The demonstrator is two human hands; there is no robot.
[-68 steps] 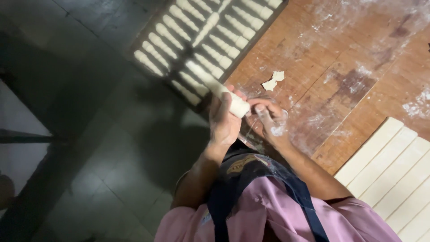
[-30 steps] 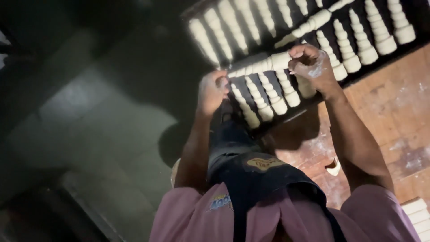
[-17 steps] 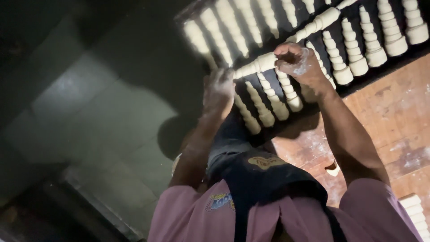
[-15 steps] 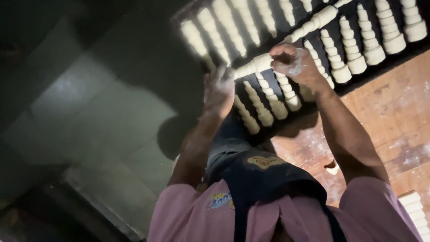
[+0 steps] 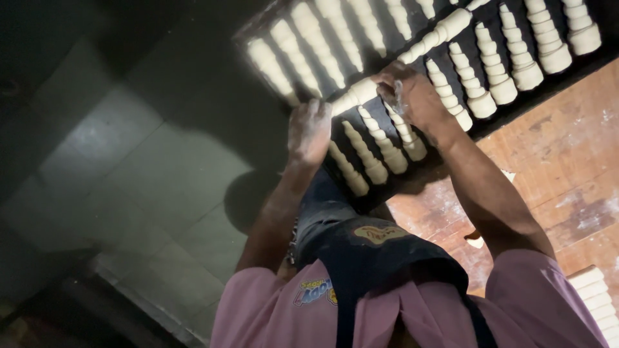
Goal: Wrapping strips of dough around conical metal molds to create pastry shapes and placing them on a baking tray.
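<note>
**Over the dark tray, both hands on one dough twist**

Above the dark tray (image 5: 258,32), the fingers (image 5: 387,77) of my right hand (image 5: 416,100) are curled shut around the middle of a long pale dough twist (image 5: 361,93), which lies slantwise across the rows below it. My left hand (image 5: 309,129) is at the twist's lower end, palm down, fingers together and floury; whether they grip the end or only rest against it, I cannot tell. The twist runs up to the right past my knuckles, its far end thicker. Under it, other shaped dough pieces (image 5: 522,51) lie side by side in the tray, ridged and tapered. The tray sits at the edge of a wooden worktop (image 5: 567,161) dusted with flour. To my left is a tiled floor (image 5: 129,174), dim. Pale dough strips (image 5: 596,299) show at the lower right corner.
</note>
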